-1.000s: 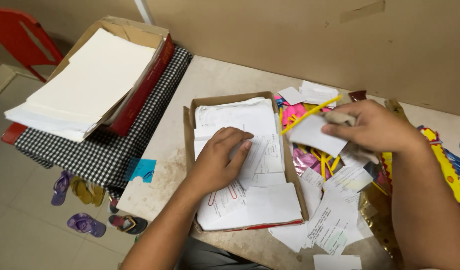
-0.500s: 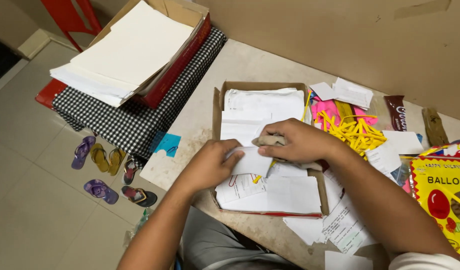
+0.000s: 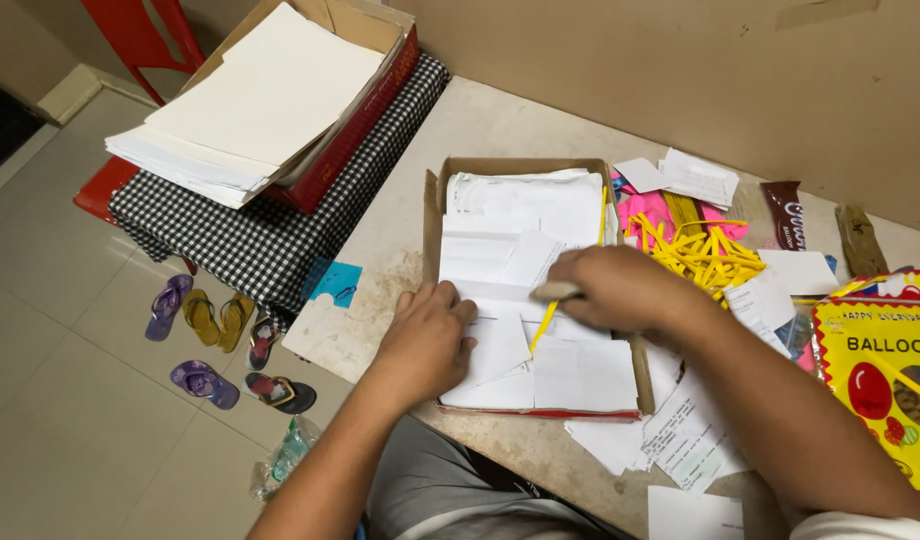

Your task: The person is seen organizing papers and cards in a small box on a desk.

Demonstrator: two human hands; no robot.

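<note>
A shallow cardboard box [image 3: 432,215] full of white paper slips [image 3: 520,215] sits on the beige table. My left hand [image 3: 427,342] rests flat on the slips at the box's near-left corner, fingers spread. Over the middle of the box, my right hand [image 3: 620,290] is closed around a small beige cloth-like wad [image 3: 556,291] and a yellow stick [image 3: 543,325] that hangs down over the papers.
To the right of the box lie a pile of yellow sticks [image 3: 705,255], pink items, loose receipts [image 3: 685,440] and a yellow balloon packet [image 3: 880,370]. A carton of white sheets [image 3: 260,100] rests on a checkered cloth at the left. Sandals [image 3: 205,320] lie on the floor.
The white slip held between both hands half a second ago now lies in the box. My left hand has flattened on the papers; my right hand has shifted slightly right.
</note>
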